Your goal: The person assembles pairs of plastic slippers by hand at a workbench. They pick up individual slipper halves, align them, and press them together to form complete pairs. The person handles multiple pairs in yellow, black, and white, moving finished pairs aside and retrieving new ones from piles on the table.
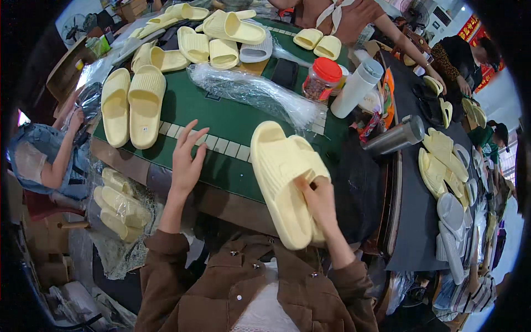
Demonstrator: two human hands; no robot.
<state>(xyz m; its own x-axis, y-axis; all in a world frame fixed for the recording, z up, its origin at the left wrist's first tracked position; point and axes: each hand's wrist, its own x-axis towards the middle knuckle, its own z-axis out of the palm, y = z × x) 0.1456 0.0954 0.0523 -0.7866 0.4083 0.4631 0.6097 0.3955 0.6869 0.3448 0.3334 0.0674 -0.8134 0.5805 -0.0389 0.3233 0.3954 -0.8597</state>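
My right hand grips a pair of pale yellow slide sandals laid one against the other, held at the table's near edge. Its thumb and fingers pinch the sandals' side. Over the front of the green table mat, my left hand hovers with its fingers spread and nothing in them. To its left, another pair of yellow slide sandals lies side by side, a small white sticker on one insole. Beyond both hands lies a heap of clear plastic bags.
More yellow slides and a grey one crowd the far left. A phone, a red-lidded jar, a white bottle and a steel tumbler stand right. Co-workers surround the tables; bagged slides sit lower left.
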